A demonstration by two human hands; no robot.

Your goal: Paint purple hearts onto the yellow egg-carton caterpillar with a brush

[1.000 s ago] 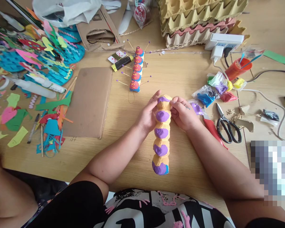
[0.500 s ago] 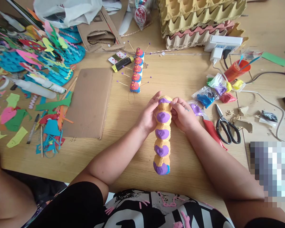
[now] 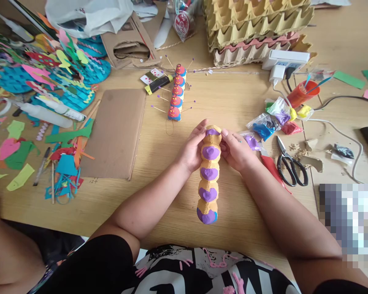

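Observation:
Between my hands is a strip of egg carton [image 3: 209, 183], made of several bumps in orange-yellow with a purple clay patch on each. A little blue shows at its near end. My left hand [image 3: 192, 149] grips the far end from the left side, thumb near the top purple patch [image 3: 213, 132]. On the right side, the fingers of my right hand [image 3: 236, 150] close on the same far end; some fingertips are hidden behind it. Beyond my hands stands a finished-looking red and blue caterpillar [image 3: 177, 92] with purple-tipped sticks out of its sides.
Scissors [image 3: 291, 161], a red strip [image 3: 272, 171] and bags of coloured clay [image 3: 265, 126] lie to the right, near an orange cup [image 3: 303, 94]. A cardboard sheet [image 3: 113, 132], paper scraps [image 3: 66, 163] and glue bottles [image 3: 44, 112] lie left. Egg trays [image 3: 257, 24] are stacked behind. Another person's arm [image 3: 12, 245] is at lower left.
My right thumb and fingers have shifted slightly at the far end of the strip. The purple patch there looks pressed flatter. The view has shifted a little.

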